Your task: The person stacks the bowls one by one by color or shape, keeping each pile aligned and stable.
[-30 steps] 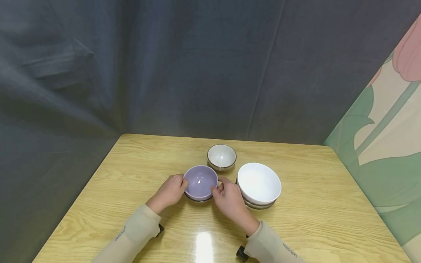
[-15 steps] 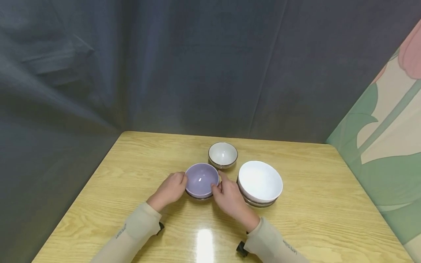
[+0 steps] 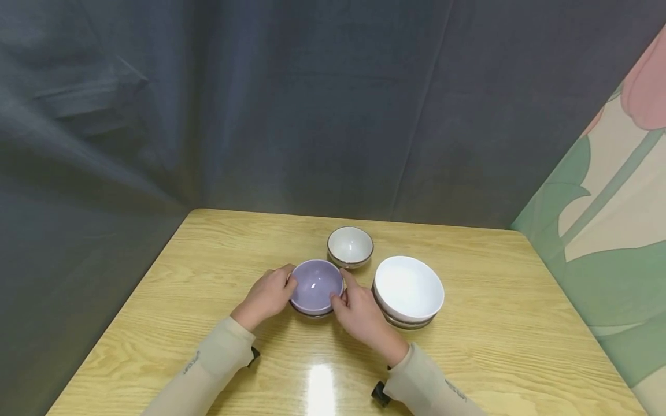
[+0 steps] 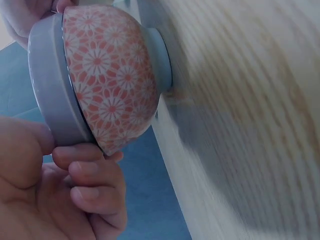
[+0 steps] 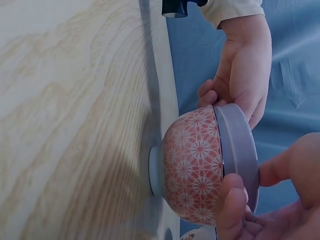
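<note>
Beige-sleeved L hand (image 3: 265, 294) pinched purple bowl (image 3: 314, 286), nested in red-patterned bowl (image 4: 112, 75) btwn hands; R hand (image 3: 359, 315) pinched opp. rim; even, level pressure prob. suited best, w/o nudging white bowl (image 3: 409, 289) just right of grip

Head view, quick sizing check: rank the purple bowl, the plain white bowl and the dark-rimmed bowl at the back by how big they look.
1. Plain white bowl: clearly largest.
2. Purple bowl
3. Dark-rimmed bowl: looks slightly smaller than the purple one, but it sits farther back, so their true order is unsure.
</note>
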The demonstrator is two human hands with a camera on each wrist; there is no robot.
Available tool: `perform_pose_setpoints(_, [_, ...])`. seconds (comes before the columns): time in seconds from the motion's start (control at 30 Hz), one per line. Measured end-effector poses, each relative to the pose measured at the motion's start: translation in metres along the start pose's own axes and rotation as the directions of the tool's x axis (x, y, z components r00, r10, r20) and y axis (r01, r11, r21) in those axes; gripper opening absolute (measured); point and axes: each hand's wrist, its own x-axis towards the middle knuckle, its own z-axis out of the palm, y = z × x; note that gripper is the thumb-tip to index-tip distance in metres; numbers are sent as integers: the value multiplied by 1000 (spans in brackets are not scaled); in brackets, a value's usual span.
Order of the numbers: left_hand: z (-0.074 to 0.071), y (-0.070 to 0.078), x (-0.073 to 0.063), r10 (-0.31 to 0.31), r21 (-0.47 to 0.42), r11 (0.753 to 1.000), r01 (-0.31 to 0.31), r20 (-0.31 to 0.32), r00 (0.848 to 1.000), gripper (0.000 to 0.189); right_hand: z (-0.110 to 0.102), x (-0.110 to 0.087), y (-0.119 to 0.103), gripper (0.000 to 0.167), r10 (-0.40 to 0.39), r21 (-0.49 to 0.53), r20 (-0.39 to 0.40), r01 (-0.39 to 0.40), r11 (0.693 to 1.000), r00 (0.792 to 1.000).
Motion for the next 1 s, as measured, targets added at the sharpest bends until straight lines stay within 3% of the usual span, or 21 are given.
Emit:
perform_pose_setpoints(0.27, [0, -1, 1, -6, -68, 998, 7, 12, 1000, 35, 0, 1, 1, 56, 46, 9, 10, -46, 999, 999])
perform_pose_setpoints(0.5, [-2, -1, 0, -15, -53, 998, 15, -3, 1000, 36, 1, 1, -1, 61, 74, 16, 14, -74, 997, 997])
perform_pose_setpoints(0.83, [-3, -4, 1, 8, -107, 994, -4, 32, 999, 37, 1, 3, -1, 63, 77, -14, 25, -77, 997, 997])
perform_pose_setpoints(1.0, [-2, -4, 0, 21, -95, 995, -20, 13, 1000, 36, 2, 4, -1, 63, 75, -6, 26, -75, 997, 997])
